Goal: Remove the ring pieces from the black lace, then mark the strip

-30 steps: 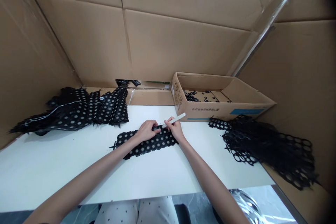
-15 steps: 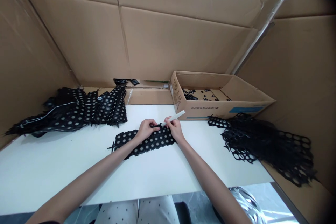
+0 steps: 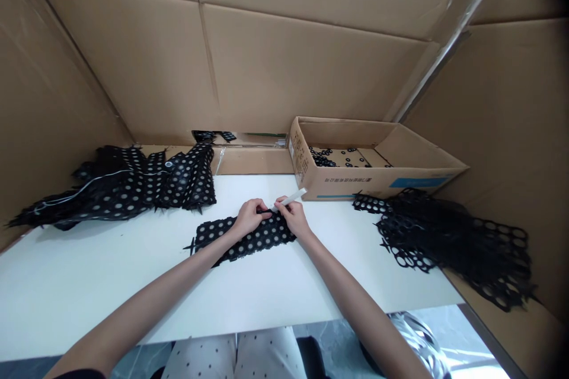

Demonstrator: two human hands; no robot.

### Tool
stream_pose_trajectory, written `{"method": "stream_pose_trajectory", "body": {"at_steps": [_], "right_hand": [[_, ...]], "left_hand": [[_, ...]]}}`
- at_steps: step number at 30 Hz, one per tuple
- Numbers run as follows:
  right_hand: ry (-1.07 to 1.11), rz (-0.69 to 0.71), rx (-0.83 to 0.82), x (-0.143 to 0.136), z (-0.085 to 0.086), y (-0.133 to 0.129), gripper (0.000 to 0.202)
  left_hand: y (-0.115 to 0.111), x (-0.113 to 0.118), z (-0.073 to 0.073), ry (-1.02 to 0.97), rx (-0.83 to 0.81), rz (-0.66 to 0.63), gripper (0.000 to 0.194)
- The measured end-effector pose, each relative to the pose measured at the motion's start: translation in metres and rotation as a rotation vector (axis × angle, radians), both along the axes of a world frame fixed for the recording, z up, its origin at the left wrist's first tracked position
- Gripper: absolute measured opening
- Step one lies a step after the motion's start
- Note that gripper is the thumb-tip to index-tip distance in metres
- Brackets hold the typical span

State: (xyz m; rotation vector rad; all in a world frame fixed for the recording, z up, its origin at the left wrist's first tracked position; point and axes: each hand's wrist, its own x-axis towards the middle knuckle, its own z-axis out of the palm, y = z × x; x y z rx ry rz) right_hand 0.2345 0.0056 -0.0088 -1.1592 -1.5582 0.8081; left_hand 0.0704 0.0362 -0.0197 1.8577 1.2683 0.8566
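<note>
A black sheet with rows of pale dots lies on the white table below my hands. My left hand pinches the upper edge of this sheet near its right part. Beside it, my right hand grips a thin white pen-like tool, whose lower end points down at the sheet's upper edge between both hands. The tool's tip is too small to make out. My fingertips nearly meet.
Dotted black sheets are heaped at the left. An open cardboard box holding small black rings stands at the back right. Black sheets with open holes hang over the right table edge. Cardboard walls surround the table.
The white tool in my right hand has shifted slightly left and its slant has changed a little. My right hand has moved slightly left; my left hand keeps its pinch on the sheet.
</note>
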Motion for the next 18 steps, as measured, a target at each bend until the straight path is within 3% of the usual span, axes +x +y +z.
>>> {"method": "stream_pose_trajectory", "body": {"at_steps": [18], "right_hand": [[-0.15,-0.127,0.043,-0.0081,0.0002,0.0023,0.033]], "left_hand": [[-0.0006,0.0024,-0.0011,-0.024,-0.001,-0.004,0.014]]}}
